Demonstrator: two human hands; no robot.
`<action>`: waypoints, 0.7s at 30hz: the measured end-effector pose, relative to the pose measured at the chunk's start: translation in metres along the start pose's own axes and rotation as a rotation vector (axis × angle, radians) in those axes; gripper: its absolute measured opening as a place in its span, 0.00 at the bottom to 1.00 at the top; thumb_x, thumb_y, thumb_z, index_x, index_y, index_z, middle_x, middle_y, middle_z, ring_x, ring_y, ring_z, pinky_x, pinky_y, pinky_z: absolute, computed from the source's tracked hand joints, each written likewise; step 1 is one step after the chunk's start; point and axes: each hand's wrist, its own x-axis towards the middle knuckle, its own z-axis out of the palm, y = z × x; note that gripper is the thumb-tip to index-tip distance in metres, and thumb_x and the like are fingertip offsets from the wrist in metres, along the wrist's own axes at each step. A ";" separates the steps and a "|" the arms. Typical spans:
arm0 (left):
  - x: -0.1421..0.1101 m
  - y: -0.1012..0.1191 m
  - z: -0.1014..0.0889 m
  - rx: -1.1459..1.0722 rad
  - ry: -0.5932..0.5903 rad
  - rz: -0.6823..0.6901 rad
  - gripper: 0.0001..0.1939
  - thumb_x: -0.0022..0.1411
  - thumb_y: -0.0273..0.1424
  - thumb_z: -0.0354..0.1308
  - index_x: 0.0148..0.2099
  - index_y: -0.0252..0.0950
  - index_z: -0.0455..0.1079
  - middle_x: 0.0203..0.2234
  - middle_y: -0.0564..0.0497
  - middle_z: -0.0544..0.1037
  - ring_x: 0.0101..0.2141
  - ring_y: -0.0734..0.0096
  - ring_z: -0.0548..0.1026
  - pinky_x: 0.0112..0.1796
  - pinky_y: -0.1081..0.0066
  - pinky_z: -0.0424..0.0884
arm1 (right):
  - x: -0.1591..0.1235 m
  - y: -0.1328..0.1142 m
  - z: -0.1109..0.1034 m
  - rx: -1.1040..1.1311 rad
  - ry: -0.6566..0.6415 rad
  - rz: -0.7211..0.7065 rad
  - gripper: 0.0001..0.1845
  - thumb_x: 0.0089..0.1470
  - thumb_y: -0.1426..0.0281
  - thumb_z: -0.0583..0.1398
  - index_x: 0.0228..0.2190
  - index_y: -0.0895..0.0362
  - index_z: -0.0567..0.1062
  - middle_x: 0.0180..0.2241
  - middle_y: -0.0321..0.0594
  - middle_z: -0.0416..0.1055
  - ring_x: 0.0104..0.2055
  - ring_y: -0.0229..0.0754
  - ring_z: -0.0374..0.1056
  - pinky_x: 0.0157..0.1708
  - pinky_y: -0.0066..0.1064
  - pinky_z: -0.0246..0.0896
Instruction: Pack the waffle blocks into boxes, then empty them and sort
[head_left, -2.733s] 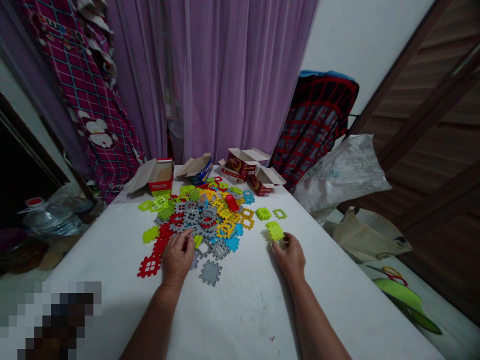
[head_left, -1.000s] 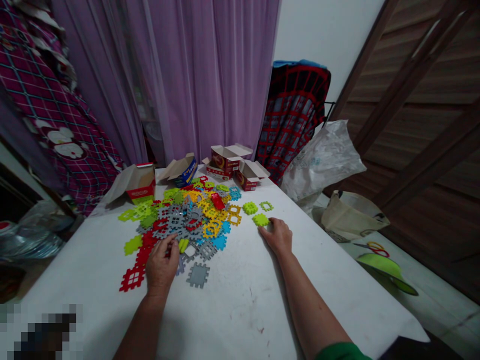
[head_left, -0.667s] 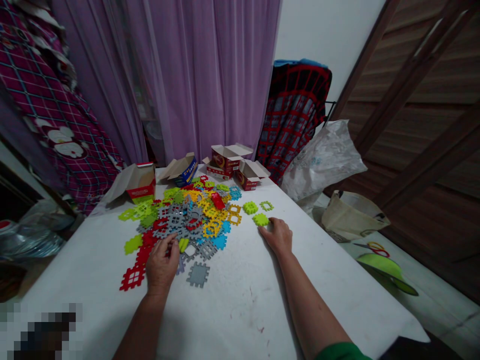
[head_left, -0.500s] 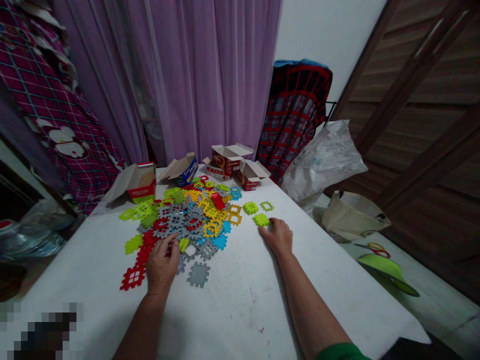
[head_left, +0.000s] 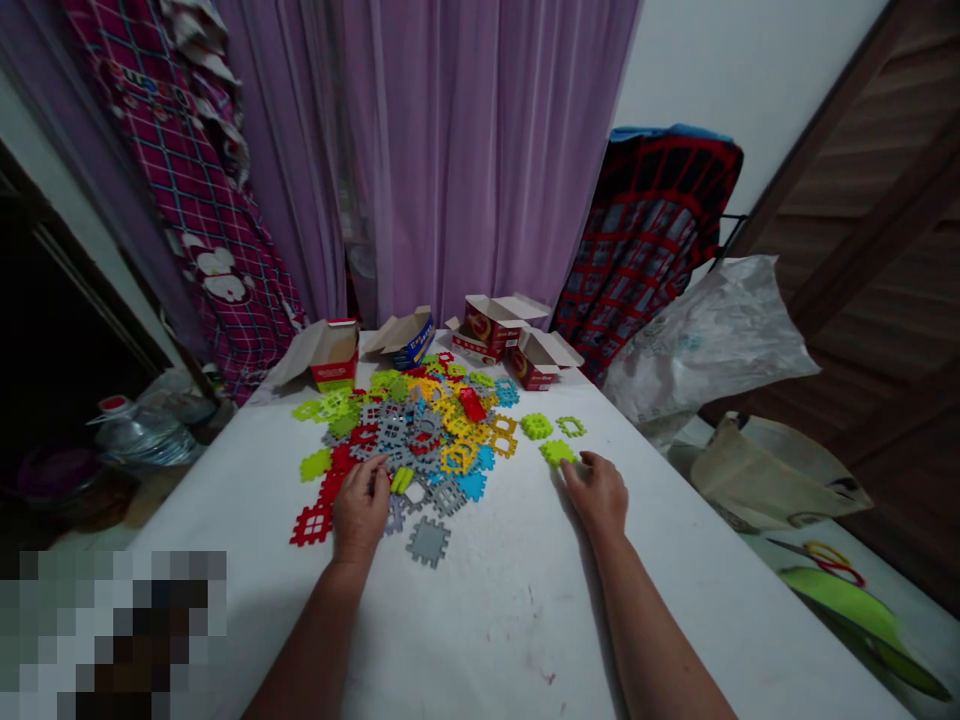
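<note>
A heap of flat interlocking plastic lattice tiles (head_left: 416,435) in red, yellow, grey, blue and lime lies on the white table (head_left: 487,620). My left hand (head_left: 361,510) rests on the heap's near edge, fingers over grey and red tiles, with a red lattice tile (head_left: 311,524) just left of it. A grey square tile (head_left: 428,542) lies below that hand. My right hand (head_left: 596,492) is flat on the table, fingertips touching a lime tile (head_left: 557,453). Beyond it are a lime tile (head_left: 536,426) and a lime frame tile (head_left: 571,427).
Open red cardboard boxes (head_left: 495,330) and a blue-printed box (head_left: 405,340) stand at the table's far edge. A white plastic sack (head_left: 709,345) sits beyond the right edge. A plastic water bottle (head_left: 142,435) stands low at left. A purple curtain (head_left: 465,150) hangs behind.
The whole view has shifted as my head turned, and the scene sits further right. Both hands stay in much the same place on the table, and the lime tile remains at my right fingertips.
</note>
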 end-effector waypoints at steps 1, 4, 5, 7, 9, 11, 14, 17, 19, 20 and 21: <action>0.000 0.000 0.001 -0.004 0.000 0.004 0.14 0.63 0.34 0.50 0.43 0.37 0.75 0.36 0.47 0.80 0.36 0.65 0.78 0.40 0.66 0.74 | 0.000 0.001 0.000 0.010 0.023 -0.008 0.24 0.54 0.57 0.56 0.46 0.61 0.74 0.44 0.50 0.73 0.45 0.51 0.67 0.42 0.38 0.57; -0.001 -0.001 0.002 -0.016 0.004 0.005 0.14 0.63 0.33 0.50 0.43 0.37 0.76 0.35 0.46 0.81 0.37 0.64 0.78 0.41 0.66 0.74 | -0.003 0.000 0.002 0.028 0.093 -0.066 0.20 0.54 0.61 0.54 0.42 0.60 0.76 0.42 0.50 0.73 0.45 0.51 0.66 0.42 0.38 0.57; -0.001 -0.001 0.002 -0.019 0.006 0.003 0.14 0.63 0.33 0.49 0.43 0.37 0.76 0.35 0.46 0.81 0.37 0.64 0.78 0.41 0.65 0.74 | -0.005 -0.002 0.003 0.037 0.110 -0.097 0.19 0.54 0.62 0.53 0.40 0.60 0.76 0.42 0.50 0.73 0.44 0.50 0.66 0.43 0.38 0.57; -0.001 -0.001 0.002 -0.024 0.004 0.007 0.14 0.63 0.33 0.50 0.43 0.37 0.76 0.35 0.46 0.81 0.38 0.64 0.78 0.41 0.65 0.74 | -0.009 -0.011 0.006 0.066 0.120 -0.167 0.17 0.55 0.64 0.53 0.38 0.59 0.77 0.41 0.49 0.73 0.44 0.49 0.66 0.43 0.38 0.56; -0.001 -0.001 0.002 -0.028 -0.002 0.012 0.14 0.63 0.33 0.50 0.43 0.37 0.76 0.36 0.46 0.81 0.38 0.64 0.78 0.41 0.66 0.74 | -0.017 -0.025 0.012 0.105 0.091 -0.260 0.16 0.55 0.65 0.52 0.36 0.58 0.77 0.40 0.48 0.73 0.44 0.48 0.65 0.44 0.37 0.56; -0.001 -0.001 0.002 -0.029 -0.008 0.010 0.14 0.63 0.33 0.50 0.44 0.37 0.76 0.36 0.46 0.81 0.38 0.64 0.78 0.41 0.66 0.74 | -0.025 -0.042 0.020 0.148 0.036 -0.380 0.15 0.56 0.66 0.52 0.36 0.56 0.78 0.40 0.46 0.73 0.45 0.47 0.65 0.44 0.37 0.56; -0.002 -0.002 0.002 -0.034 -0.017 0.000 0.14 0.63 0.33 0.50 0.44 0.37 0.75 0.36 0.46 0.81 0.38 0.64 0.78 0.41 0.66 0.74 | -0.038 -0.069 0.031 0.208 -0.033 -0.561 0.15 0.57 0.66 0.54 0.39 0.56 0.78 0.41 0.45 0.73 0.45 0.46 0.65 0.45 0.36 0.57; -0.003 -0.003 0.003 -0.043 -0.018 -0.004 0.14 0.64 0.33 0.49 0.44 0.37 0.75 0.36 0.47 0.81 0.38 0.65 0.78 0.41 0.66 0.75 | -0.045 -0.091 0.037 0.225 -0.082 -0.679 0.19 0.54 0.65 0.57 0.46 0.57 0.76 0.45 0.47 0.72 0.47 0.48 0.64 0.46 0.38 0.58; -0.003 -0.003 0.004 -0.046 -0.011 -0.003 0.14 0.64 0.33 0.49 0.44 0.37 0.75 0.35 0.47 0.81 0.37 0.65 0.78 0.41 0.66 0.75 | -0.046 -0.100 0.039 0.212 -0.135 -0.725 0.24 0.52 0.66 0.59 0.51 0.58 0.74 0.49 0.49 0.71 0.50 0.50 0.63 0.48 0.40 0.58; -0.003 -0.003 0.004 -0.047 -0.008 -0.001 0.14 0.64 0.33 0.49 0.44 0.37 0.75 0.35 0.47 0.81 0.37 0.65 0.78 0.41 0.66 0.75 | -0.045 -0.103 0.039 0.205 -0.163 -0.744 0.26 0.51 0.67 0.59 0.52 0.58 0.72 0.51 0.49 0.70 0.52 0.51 0.62 0.49 0.42 0.58; -0.003 -0.003 0.004 -0.048 -0.005 0.000 0.14 0.64 0.33 0.50 0.44 0.37 0.75 0.35 0.47 0.81 0.37 0.65 0.78 0.41 0.66 0.75 | -0.044 -0.105 0.040 0.201 -0.191 -0.762 0.27 0.51 0.68 0.60 0.54 0.57 0.72 0.53 0.48 0.70 0.53 0.51 0.61 0.51 0.43 0.57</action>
